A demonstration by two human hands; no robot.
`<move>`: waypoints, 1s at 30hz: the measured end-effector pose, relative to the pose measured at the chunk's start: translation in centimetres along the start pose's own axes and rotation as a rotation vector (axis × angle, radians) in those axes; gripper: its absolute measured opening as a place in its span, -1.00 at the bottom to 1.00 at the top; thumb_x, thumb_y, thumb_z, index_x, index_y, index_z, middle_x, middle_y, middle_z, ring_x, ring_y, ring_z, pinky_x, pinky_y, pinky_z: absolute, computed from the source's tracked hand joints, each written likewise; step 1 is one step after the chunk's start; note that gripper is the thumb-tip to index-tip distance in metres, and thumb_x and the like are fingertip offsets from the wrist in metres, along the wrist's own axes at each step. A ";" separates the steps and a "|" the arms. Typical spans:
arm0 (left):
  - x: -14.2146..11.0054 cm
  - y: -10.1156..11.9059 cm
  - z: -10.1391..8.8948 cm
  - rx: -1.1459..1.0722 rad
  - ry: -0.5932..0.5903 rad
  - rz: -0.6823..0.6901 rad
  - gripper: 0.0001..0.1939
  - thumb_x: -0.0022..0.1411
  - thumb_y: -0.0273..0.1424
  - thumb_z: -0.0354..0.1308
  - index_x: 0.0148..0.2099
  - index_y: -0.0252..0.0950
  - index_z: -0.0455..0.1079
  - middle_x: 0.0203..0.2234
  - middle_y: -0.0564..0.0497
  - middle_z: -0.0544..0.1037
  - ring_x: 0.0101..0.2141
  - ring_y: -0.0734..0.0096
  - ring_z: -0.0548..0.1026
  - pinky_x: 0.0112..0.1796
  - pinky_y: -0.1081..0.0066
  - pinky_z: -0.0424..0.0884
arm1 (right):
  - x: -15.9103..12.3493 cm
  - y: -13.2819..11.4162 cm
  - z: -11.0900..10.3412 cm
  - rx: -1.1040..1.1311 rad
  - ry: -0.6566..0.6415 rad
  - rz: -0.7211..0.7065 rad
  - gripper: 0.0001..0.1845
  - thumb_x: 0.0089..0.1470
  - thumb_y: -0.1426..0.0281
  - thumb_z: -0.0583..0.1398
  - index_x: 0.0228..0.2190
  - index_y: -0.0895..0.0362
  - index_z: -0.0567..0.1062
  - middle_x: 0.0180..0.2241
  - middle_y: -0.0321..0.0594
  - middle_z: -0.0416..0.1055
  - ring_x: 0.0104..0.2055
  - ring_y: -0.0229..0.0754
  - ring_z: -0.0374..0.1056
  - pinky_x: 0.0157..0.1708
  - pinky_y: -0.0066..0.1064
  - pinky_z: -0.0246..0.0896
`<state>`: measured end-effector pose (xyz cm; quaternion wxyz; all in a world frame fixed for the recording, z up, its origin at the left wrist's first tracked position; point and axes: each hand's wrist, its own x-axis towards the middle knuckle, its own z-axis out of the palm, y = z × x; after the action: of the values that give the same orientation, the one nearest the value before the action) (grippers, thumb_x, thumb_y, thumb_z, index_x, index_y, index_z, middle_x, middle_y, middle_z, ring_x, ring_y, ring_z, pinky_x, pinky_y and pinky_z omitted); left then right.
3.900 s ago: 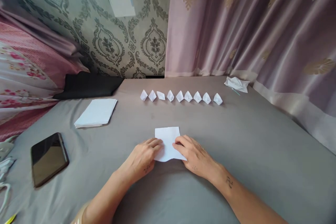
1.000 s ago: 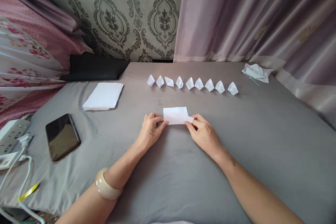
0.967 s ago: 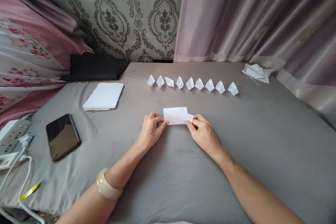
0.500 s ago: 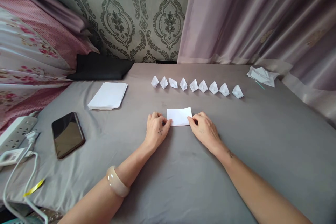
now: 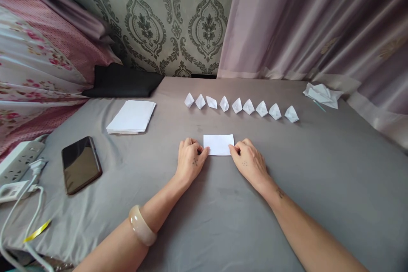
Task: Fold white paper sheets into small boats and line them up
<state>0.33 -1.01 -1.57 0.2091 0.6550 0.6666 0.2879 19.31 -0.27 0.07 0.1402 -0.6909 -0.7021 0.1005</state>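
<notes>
A second ago we had a flap jutting past the right side of the folded white paper (image 5: 219,144); now its outline is a neat rectangle, so we judge the layers lined up. It lies at the center of the frame, below the row of paper boats (image 5: 248,107) (one looks flatter than the rest). We have it between both hands: the left hand (image 5: 190,160) is closed on its lower-left corner, the right hand (image 5: 250,161) on its lower-right, thumbs on top, other fingertips hidden.
</notes>
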 end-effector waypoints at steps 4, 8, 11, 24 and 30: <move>0.0 0.0 -0.1 -0.003 -0.004 0.000 -0.69 0.20 -0.22 0.09 -0.52 -0.28 0.35 -0.32 -0.09 0.38 -0.23 0.18 0.27 -0.18 0.18 0.30 | 0.1 0.1 0.0 0.015 -0.014 0.021 -0.64 0.19 0.21 0.07 -0.56 0.09 0.40 -0.39 -0.26 0.31 -0.52 -0.31 0.19 -0.52 -0.40 -0.12; 0.0 0.2 -0.2 -0.006 -0.014 -0.012 -0.69 0.19 -0.22 0.10 -0.52 -0.28 0.35 -0.32 -0.09 0.38 -0.22 0.18 0.27 -0.17 0.18 0.29 | 0.2 0.1 0.0 0.027 -0.019 0.038 -0.64 0.18 0.20 0.09 -0.58 0.09 0.39 -0.37 -0.27 0.32 -0.50 -0.30 0.20 -0.50 -0.40 -0.11; 0.0 0.4 -0.3 -0.006 -0.019 -0.019 -0.70 0.19 -0.23 0.10 -0.53 -0.28 0.35 -0.32 -0.09 0.38 -0.21 0.17 0.27 -0.17 0.18 0.29 | 0.2 0.1 0.1 0.025 -0.015 0.042 -0.63 0.17 0.20 0.09 -0.59 0.10 0.37 -0.38 -0.28 0.31 -0.52 -0.31 0.18 -0.51 -0.39 -0.12; 0.0 -0.3 0.2 0.079 -0.002 0.056 -0.70 0.22 -0.23 0.06 -0.50 -0.27 0.31 -0.31 -0.11 0.38 -0.25 0.18 0.27 -0.18 0.16 0.29 | -0.3 0.3 0.4 0.091 0.118 -0.142 -0.89 0.19 0.37 0.11 -0.24 0.11 0.38 -0.19 -0.17 0.34 -0.30 -0.19 0.29 -0.42 -0.40 0.08; -0.1 0.3 -0.2 0.223 0.038 0.146 -0.86 0.24 -0.35 0.04 -0.21 -0.30 0.31 -0.26 -0.14 0.38 -0.24 0.15 0.27 -0.21 0.19 0.28 | -1.0 0.1 0.0 0.026 0.051 -0.503 -0.66 0.16 0.63 -0.04 -0.32 0.11 0.48 -0.24 -0.15 0.42 -0.16 -0.12 0.25 -0.16 -0.33 0.17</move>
<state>0.42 -1.12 -1.17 0.1007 0.7154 0.6488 0.2390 19.38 -1.24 -0.06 0.1873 -0.4948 -0.8469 0.0538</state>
